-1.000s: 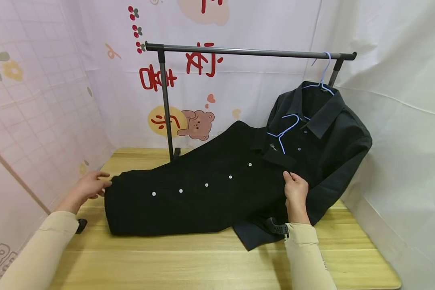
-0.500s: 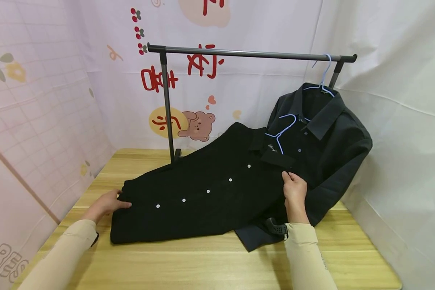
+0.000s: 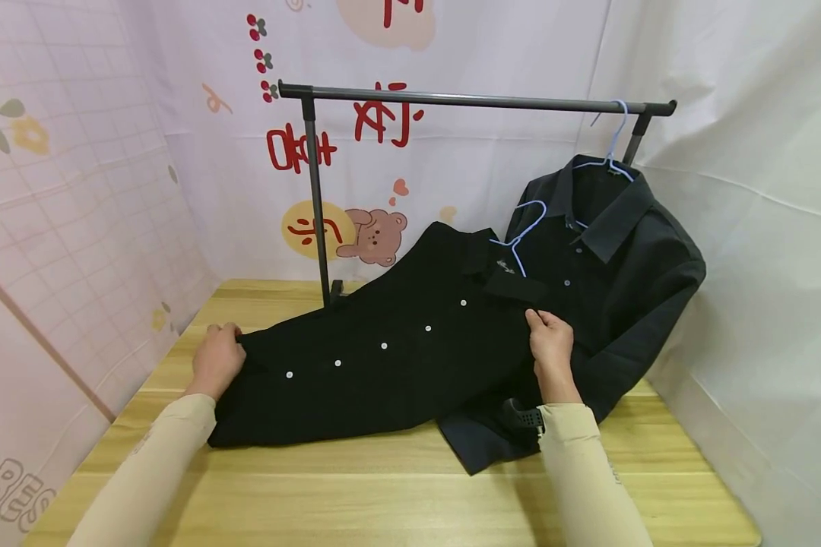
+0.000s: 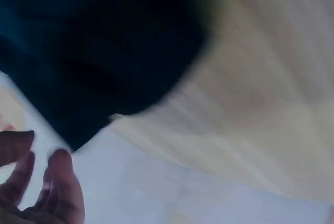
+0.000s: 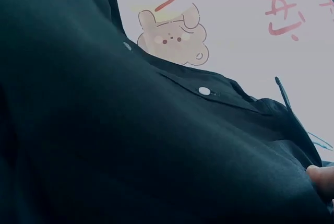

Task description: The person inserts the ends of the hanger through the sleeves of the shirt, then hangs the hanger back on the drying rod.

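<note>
A black button-up shirt (image 3: 383,372) with white buttons stretches across the table, its collar end raised toward the right. My right hand (image 3: 553,346) pinches its fabric beside the collar; the right wrist view shows the thumb (image 5: 319,176) pressing the cloth. A blue hanger (image 3: 528,228) sits inside that collar. My left hand (image 3: 217,361) is at the hem's far corner. In the left wrist view, its thumb and fingers (image 4: 65,182) are spread apart close to that shirt corner (image 4: 78,140), with no cloth visible between them.
A dark metal rack (image 3: 451,98) stands behind. At its right end a second dark shirt (image 3: 629,289) hangs on a blue hanger (image 3: 613,144), overlapping behind the first shirt. White printed curtains (image 3: 759,228) enclose the wooden table (image 3: 356,494) at the back and sides.
My left hand has moved from the hem's edge inward over the cloth, then up to the far corner. My right hand has lifted slightly, raising the collar and hanger up and left.
</note>
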The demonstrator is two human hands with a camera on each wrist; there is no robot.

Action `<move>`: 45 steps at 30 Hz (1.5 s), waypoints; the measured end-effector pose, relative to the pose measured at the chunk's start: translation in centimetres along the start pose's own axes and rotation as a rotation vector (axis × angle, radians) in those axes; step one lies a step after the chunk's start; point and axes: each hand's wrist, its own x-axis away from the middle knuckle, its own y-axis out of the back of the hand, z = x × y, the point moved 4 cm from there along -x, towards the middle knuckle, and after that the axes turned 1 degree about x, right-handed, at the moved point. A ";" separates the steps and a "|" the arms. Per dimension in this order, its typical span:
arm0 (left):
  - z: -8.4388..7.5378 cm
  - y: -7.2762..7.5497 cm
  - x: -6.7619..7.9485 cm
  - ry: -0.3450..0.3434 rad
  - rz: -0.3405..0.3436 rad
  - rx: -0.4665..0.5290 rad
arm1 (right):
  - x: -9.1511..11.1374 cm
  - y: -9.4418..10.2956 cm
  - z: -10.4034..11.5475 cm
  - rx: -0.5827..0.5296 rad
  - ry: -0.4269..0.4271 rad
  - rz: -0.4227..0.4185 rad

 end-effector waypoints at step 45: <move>-28.9 -11.8 7.9 -0.935 0.195 -0.002 | -1.9 -1.9 0.6 0.037 0.017 -0.027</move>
